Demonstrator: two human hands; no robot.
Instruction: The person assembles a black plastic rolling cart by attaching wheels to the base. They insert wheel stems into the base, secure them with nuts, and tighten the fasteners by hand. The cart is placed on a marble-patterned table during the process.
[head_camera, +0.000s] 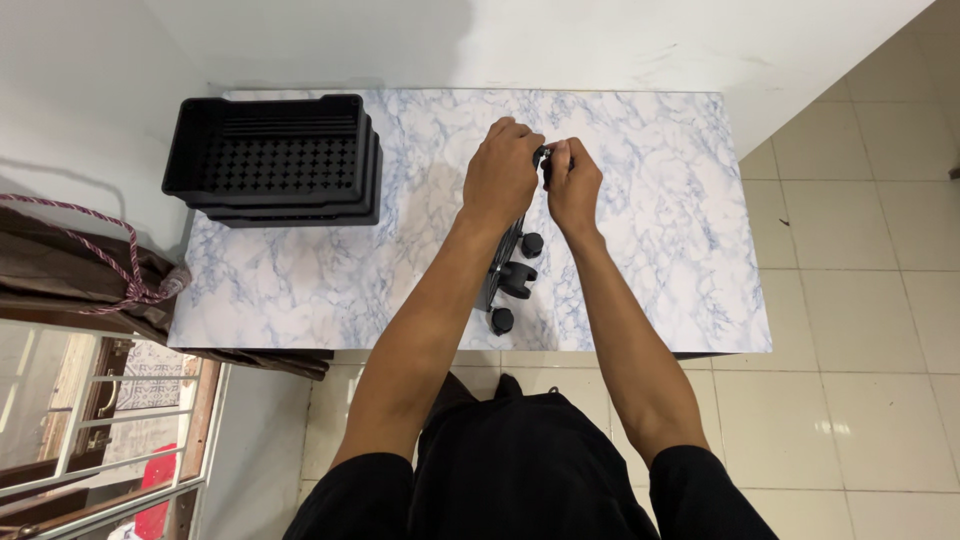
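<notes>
Both hands meet mid-table over the black knobbed bracket (512, 270); left hand (500, 172) curls closed round its upper end to steady it; right hand (572, 180) pinches a small black part (543, 155) at the tip; stacked black trays (275, 158) sit well apart on the marble-patterned table (660, 250).

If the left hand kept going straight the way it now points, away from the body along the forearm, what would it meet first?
The left hand points toward the table's far edge. Beyond its knuckles lies only bare marble-patterned table, then the white wall. The way looks free up to the wall, though depth is hard to judge from above.
</notes>
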